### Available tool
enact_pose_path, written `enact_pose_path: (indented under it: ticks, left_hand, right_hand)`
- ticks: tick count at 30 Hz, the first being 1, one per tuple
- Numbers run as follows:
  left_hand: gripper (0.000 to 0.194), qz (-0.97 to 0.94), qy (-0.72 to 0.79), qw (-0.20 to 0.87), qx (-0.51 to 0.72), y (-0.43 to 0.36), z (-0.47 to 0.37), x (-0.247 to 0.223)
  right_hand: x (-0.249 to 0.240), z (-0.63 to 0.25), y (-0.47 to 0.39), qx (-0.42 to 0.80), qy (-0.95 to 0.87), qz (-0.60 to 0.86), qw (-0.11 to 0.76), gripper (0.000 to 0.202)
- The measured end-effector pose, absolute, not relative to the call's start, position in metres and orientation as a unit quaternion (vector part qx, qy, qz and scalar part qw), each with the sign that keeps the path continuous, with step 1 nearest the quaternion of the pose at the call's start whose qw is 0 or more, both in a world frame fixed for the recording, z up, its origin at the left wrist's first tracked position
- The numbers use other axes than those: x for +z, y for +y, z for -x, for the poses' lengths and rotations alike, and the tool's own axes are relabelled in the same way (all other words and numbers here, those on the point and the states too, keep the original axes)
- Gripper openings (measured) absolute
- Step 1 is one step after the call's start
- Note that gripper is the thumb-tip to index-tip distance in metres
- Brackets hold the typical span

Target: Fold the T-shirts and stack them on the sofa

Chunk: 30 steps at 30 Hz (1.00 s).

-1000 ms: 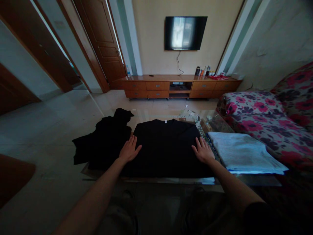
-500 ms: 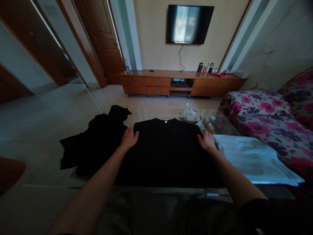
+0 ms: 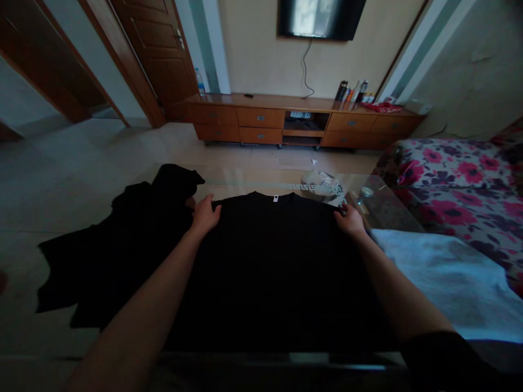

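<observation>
A black T-shirt (image 3: 278, 261) lies spread flat on a glass-topped table, its collar at the far side with a small white label (image 3: 275, 198). At its left shoulder edge is my left hand (image 3: 205, 216), thumb on top of the cloth and fingers over the edge. My right hand (image 3: 350, 220) pinches the opposite shoulder edge between thumb and fingers. Left of the shirt lies a rumpled pile of black clothing (image 3: 118, 239), partly behind my left forearm. Beyond my right forearm lies a light blue-white cloth (image 3: 449, 272).
A clear plastic bag (image 3: 318, 182) and a small glass item (image 3: 365, 193) rest on the table's far right part. A flowered sofa (image 3: 457, 169) stands at the right. Across the floor is a wooden TV cabinet (image 3: 261, 117) with bottles (image 3: 351, 91) on top.
My view has tilted down and come closer, so the shirt looks larger. Both hands remain at the shoulder edges, with the fingers more curled at the right one.
</observation>
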<state>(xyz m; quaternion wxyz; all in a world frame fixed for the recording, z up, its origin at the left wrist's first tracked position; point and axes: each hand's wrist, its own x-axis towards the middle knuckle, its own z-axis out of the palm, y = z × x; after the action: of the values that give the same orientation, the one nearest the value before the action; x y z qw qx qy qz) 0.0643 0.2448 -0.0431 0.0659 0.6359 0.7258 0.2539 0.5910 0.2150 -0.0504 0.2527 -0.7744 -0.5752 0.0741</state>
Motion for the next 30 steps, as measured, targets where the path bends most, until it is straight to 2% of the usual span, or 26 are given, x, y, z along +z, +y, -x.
enact_pose_path:
  ticks: [3,7,11,16,19,23,26,30]
  left_hand:
    - [0.056,-0.660,0.709,0.055,0.241,0.254,-0.068,-0.042]
    - [0.043,-0.672,0.705,0.061,0.218,0.258,-0.074,-0.038]
    - [0.027,-0.679,0.696,0.056,0.227,0.251,-0.077,-0.024]
    - [0.023,-0.684,0.681,0.048,0.258,0.225,-0.075,0.014]
    - [0.022,-0.686,0.672,0.044,0.277,0.196,-0.070,0.039]
    - [0.019,-0.731,0.615,0.050,0.292,0.141,-0.052,0.063]
    - [0.016,-0.769,0.567,0.046,0.290,0.094,-0.033,0.065]
    - [0.017,-0.817,0.535,0.064,0.205,0.035,-0.011,0.049]
  right_hand:
    - [-0.051,-0.593,0.221,0.090,-0.586,0.769,0.238,0.061]
    - [-0.046,-0.588,0.223,0.115,-0.596,0.759,0.236,0.045]
    - [-0.035,-0.579,0.218,0.126,-0.580,0.747,0.299,0.039]
    - [-0.003,-0.571,0.193,0.110,-0.561,0.726,0.382,0.041]
    - [0.022,-0.570,0.162,0.105,-0.581,0.700,0.402,0.042]
    - [0.046,-0.580,0.104,0.144,-0.613,0.667,0.399,0.039]
    - [0.048,-0.596,0.055,0.178,-0.633,0.648,0.385,0.029]
    - [0.028,-0.615,-0.003,0.151,-0.714,0.616,0.297,0.019]
